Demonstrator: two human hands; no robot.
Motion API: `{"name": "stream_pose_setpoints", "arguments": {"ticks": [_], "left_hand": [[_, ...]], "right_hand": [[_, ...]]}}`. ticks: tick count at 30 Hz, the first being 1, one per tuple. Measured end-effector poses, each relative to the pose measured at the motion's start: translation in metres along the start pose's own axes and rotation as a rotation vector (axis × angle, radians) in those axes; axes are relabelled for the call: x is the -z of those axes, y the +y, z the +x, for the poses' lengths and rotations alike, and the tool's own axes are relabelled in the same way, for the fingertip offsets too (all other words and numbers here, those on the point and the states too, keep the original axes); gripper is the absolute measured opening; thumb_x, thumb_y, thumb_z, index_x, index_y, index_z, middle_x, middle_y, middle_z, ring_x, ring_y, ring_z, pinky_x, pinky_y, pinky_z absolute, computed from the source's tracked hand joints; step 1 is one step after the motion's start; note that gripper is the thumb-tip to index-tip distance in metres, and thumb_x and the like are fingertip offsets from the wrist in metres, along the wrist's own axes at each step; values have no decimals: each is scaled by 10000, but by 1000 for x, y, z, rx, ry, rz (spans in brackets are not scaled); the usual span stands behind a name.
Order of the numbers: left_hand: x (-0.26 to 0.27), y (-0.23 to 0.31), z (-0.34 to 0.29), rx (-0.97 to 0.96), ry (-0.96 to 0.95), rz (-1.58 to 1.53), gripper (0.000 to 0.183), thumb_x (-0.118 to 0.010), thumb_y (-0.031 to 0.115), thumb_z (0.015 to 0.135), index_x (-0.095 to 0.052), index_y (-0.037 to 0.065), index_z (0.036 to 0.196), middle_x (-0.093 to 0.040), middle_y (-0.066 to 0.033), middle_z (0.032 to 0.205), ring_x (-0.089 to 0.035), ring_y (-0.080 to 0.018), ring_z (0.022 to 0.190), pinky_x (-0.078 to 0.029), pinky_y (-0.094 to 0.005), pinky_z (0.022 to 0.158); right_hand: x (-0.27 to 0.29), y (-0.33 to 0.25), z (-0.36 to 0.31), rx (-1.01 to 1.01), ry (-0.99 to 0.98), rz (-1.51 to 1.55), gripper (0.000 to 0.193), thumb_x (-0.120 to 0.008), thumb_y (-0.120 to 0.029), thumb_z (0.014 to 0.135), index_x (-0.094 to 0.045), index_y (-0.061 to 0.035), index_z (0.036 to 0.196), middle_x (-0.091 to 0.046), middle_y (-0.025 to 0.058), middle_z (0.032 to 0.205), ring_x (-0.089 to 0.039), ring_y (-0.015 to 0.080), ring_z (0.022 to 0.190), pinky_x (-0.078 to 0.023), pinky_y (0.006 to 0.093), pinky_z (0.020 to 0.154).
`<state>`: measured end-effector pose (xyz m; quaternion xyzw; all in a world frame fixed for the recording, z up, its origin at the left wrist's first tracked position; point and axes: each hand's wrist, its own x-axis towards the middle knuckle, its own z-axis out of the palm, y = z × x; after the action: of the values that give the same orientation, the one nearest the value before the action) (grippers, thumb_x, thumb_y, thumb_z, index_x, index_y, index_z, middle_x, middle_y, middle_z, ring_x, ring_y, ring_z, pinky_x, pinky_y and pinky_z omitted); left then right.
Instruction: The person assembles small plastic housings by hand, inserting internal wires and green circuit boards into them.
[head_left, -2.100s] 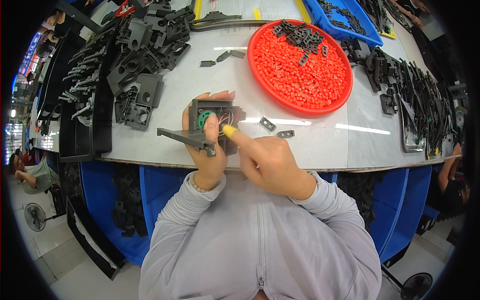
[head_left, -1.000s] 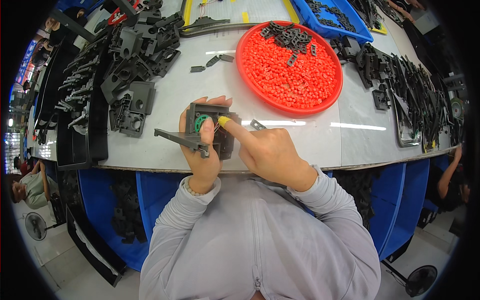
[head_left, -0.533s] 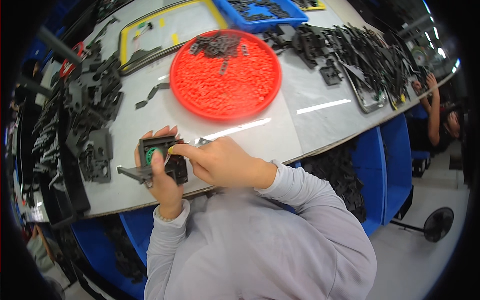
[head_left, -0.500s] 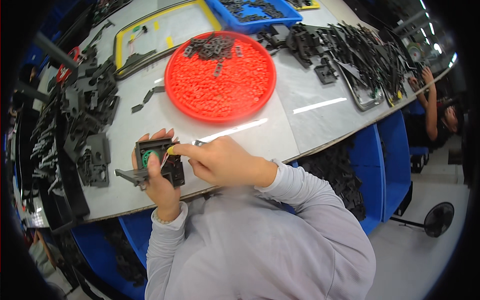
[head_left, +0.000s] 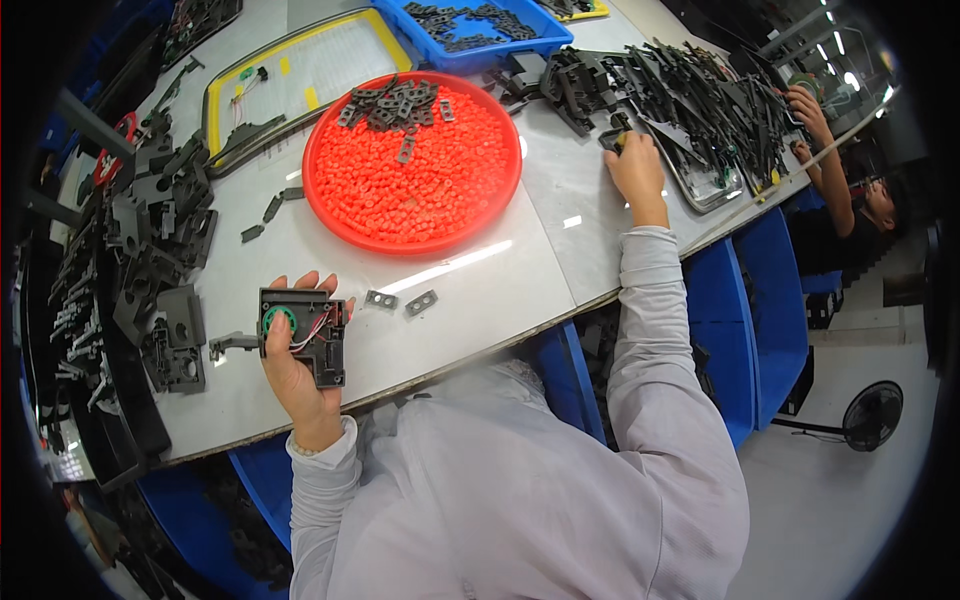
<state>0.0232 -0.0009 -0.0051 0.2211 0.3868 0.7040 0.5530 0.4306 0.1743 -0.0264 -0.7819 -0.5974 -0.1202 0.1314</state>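
Note:
My left hand (head_left: 294,375) is wrapped round an open dark plastic housing (head_left: 322,355), the thumb lying over a green ring (head_left: 279,322) inside it. Thin red and white wires run across the housing, and a dark arm sticks out to its left. Over at the right, my right hand (head_left: 637,170) has its fingers closed on a small dark plastic part (head_left: 612,139), which they partly cover. Two small grey two-holed plates (head_left: 421,303) lie on the table to the right of the housing.
A round red tray (head_left: 410,240) of small red pieces and grey plates stands in the middle. Behind it is a blue bin (head_left: 470,58). Dark parts pile up at left (head_left: 150,225) and right (head_left: 700,110). Another person (head_left: 850,215) works at far right.
My right hand has left the housing and moved right and away, onto the small dark part. The two grey plates now show fully. My left hand keeps hold of the housing.

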Motion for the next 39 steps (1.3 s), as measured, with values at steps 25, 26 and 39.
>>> {"name": "stream_pose_setpoints", "arguments": {"ticks": [25,26,39], "left_hand": [[-8,-3,-10,125,-63,-67,473,-526,210,867,-362,14,1265,-505,-230,1182,-521,-351,1111,-517,-464,858],[-4,-3,-9,123,-86,-68,477,-532,220,868,-366,30,1272,-509,-217,1189,-514,-344,1122,-514,-466,867],[-10,2,-9,23,-112,-107,373,-519,117,862,-395,10,1197,-554,-227,1104,-582,-309,1023,-534,-399,798]], "right_hand": [[18,-57,-71,39,-255,848,296,-608,-239,839,-599,9,1000,-646,134,885,-605,206,697,-466,311,622],[22,-68,-73,138,-135,719,319,-624,-255,826,-596,3,1012,-643,156,916,-612,249,721,-475,337,655],[49,-78,-101,233,-145,510,453,-654,-167,725,-561,-13,1141,-587,163,1072,-539,311,980,-447,368,837]]}}
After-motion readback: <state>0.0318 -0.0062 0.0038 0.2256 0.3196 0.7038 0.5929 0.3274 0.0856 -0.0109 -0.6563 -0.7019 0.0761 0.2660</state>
